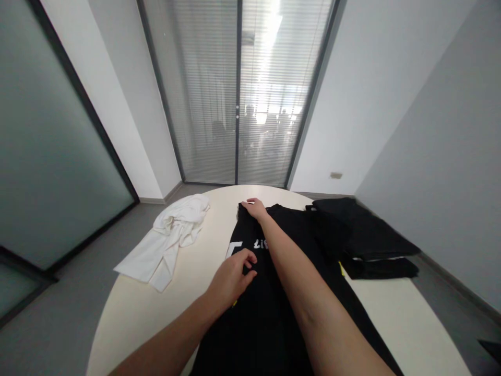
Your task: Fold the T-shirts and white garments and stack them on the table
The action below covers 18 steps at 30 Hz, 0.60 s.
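A black shirt (266, 308) with white lettering lies spread over the middle of the pale round table (148, 318). My right hand (255, 209) reaches to the shirt's far left corner, its fingers closed on the black cloth there. Nearer to me, my left hand (235, 277) is just over the left part of the shirt, below the lettering. Its fingers are bent with a gap between thumb and fingertips, and nothing shows between them.
A crumpled white garment (172, 235) lies at the table's left. Folded black clothes (360, 230) are stacked at the right, touching the spread shirt's right side. Beyond the table stands a glass partition (211, 104) with blinds.
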Available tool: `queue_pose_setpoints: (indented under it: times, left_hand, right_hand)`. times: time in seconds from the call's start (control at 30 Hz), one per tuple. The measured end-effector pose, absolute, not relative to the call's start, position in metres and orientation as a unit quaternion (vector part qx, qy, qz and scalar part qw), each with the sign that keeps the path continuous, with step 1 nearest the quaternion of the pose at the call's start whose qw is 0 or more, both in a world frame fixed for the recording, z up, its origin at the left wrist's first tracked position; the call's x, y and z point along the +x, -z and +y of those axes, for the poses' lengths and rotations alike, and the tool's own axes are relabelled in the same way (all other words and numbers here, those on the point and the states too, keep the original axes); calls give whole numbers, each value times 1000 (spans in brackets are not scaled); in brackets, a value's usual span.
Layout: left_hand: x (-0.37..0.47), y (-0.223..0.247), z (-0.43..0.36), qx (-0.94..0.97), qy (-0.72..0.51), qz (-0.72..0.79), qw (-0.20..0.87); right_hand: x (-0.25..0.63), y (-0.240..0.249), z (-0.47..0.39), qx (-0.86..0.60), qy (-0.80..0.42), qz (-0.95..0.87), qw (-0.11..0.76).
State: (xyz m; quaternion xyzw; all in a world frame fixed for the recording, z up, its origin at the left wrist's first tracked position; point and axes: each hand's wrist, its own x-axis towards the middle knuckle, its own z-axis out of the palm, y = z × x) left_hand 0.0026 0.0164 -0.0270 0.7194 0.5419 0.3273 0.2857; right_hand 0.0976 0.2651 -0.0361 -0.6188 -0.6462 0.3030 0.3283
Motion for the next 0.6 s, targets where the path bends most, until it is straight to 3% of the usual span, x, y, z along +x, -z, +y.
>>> queue_pose_setpoints:
  times: [0.27,0.6]
  left_hand:
    - [8,38,11,790,-260,553,42]
    - [11,49,9,786,-184,590,16]
  right_hand:
    - [88,33,279,-605,-312,-655,330]
    - [101,17,250,-626,-208,-669,344]
